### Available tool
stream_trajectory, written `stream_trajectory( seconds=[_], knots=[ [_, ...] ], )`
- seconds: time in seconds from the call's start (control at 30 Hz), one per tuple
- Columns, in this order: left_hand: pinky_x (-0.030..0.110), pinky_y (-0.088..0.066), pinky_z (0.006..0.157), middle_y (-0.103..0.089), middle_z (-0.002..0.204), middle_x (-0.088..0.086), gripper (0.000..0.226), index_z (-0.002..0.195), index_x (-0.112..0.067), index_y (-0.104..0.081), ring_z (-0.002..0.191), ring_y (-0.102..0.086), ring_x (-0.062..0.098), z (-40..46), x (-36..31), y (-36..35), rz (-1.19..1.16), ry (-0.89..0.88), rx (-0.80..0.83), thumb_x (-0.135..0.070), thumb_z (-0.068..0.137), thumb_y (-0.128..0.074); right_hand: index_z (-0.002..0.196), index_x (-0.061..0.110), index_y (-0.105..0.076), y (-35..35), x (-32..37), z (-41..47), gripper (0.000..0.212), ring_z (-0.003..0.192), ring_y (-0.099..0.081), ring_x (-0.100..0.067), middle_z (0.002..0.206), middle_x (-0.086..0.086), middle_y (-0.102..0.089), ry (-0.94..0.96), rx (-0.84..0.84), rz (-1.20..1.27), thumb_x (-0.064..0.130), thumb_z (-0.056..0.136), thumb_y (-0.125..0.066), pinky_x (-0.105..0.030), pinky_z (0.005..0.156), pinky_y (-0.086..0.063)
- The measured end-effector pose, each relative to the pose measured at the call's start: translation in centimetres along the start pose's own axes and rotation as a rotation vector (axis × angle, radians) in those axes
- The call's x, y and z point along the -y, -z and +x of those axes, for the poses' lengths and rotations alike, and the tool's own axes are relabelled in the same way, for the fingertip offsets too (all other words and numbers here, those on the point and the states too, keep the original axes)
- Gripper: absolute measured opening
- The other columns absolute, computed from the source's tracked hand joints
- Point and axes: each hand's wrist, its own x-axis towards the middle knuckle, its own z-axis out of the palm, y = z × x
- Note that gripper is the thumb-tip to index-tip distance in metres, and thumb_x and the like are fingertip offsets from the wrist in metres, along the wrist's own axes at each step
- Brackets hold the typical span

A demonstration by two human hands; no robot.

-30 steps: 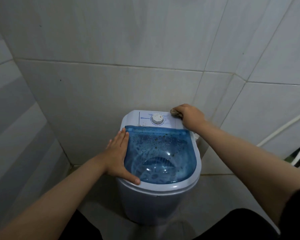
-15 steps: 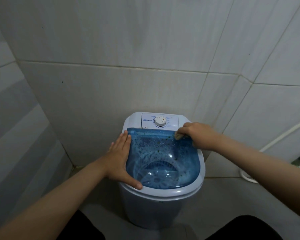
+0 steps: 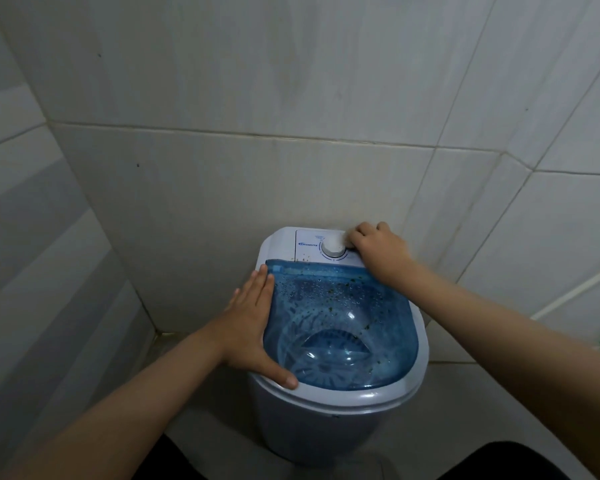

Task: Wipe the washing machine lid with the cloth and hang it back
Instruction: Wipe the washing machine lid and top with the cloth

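A small white washing machine (image 3: 329,420) stands against the tiled wall. Its see-through blue lid (image 3: 340,323) is closed and speckled with droplets and dark specks. My left hand (image 3: 253,323) lies flat on the machine's left rim, fingers spread, thumb at the lid's front-left edge. My right hand (image 3: 378,251) is fisted on the white control panel at the back right, beside the round dial (image 3: 333,250). A small pale bit of cloth (image 3: 351,236) peeks out from under its fingers; the rest of it is hidden.
Tiled walls close in on the left, back and right, forming a narrow corner. A white pipe (image 3: 575,292) runs along the right wall. My dark-clothed knees show at the bottom edge.
My right hand moved from the lid's back-right corner up onto the control panel next to the dial. The left hand stayed flat on the left rim.
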Motion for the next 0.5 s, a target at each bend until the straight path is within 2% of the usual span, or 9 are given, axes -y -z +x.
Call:
stream_trajectory(
  seconds=[0.2, 0.27, 0.33, 0.4, 0.5],
  knots=[
    [0.045, 0.011, 0.117, 0.043, 0.148, 0.0, 0.162, 0.143, -0.015, 0.03, 0.137, 0.037, 0.017, 0.0, 0.0, -0.1, -0.004, 0.003, 0.007, -0.091, 0.032, -0.06, 0.131, 0.013, -0.046, 1.5, 0.7, -4.8, 0.041, 0.104, -0.05, -0.034, 0.133, -0.01, -0.049, 0.124, 0.059, -0.005, 0.002, 0.091, -0.046, -0.04, 0.075, -0.048],
    [0.045, 0.011, 0.118, 0.044, 0.147, 0.0, 0.162, 0.143, -0.015, 0.03, 0.137, 0.037, 0.017, -0.1, 0.0, 0.0, -0.009, 0.003, 0.015, -0.092, 0.031, -0.059, 0.13, 0.018, -0.048, 2.4, 0.4, -5.5, 0.048, 0.106, -0.051, -0.032, 0.13, -0.007, -0.051, 0.184, 0.136, 0.033, -0.002, 0.086, -0.048, -0.037, 0.074, -0.046],
    [0.047, 0.008, 0.118, 0.043, 0.148, 0.0, 0.163, 0.143, -0.014, 0.03, 0.137, 0.036, 0.018, -0.2, -0.1, 0.1, -0.005, 0.002, 0.015, -0.093, 0.03, -0.057, 0.121, 0.024, -0.056, 3.5, -0.2, -4.8, 0.049, 0.104, -0.057, -0.027, 0.119, -0.003, -0.059, 0.185, 0.216, 0.168, -0.004, 0.081, -0.052, -0.033, 0.074, -0.047],
    [0.049, 0.006, 0.119, 0.043, 0.148, 0.0, 0.163, 0.143, -0.014, 0.029, 0.138, 0.036, 0.018, -0.2, -0.2, 0.2, 0.0, 0.002, 0.017, -0.094, 0.029, -0.055, 0.111, 0.023, -0.063, 4.5, -0.3, -3.2, 0.037, 0.098, -0.062, -0.026, 0.108, -0.004, -0.066, 0.145, 0.149, 0.333, 0.001, 0.083, -0.056, -0.034, 0.075, -0.052],
    [0.048, 0.007, 0.118, 0.043, 0.148, 0.0, 0.163, 0.144, -0.014, 0.029, 0.138, 0.036, 0.017, -0.2, -0.3, 0.2, -0.009, 0.003, 0.016, -0.092, 0.03, -0.058, 0.114, 0.015, -0.061, 4.7, 0.9, 0.1, 0.035, 0.094, -0.061, -0.033, 0.107, -0.011, -0.063, 0.106, -0.039, 0.32, -0.001, 0.085, -0.053, -0.042, 0.072, -0.054]
  ],
)
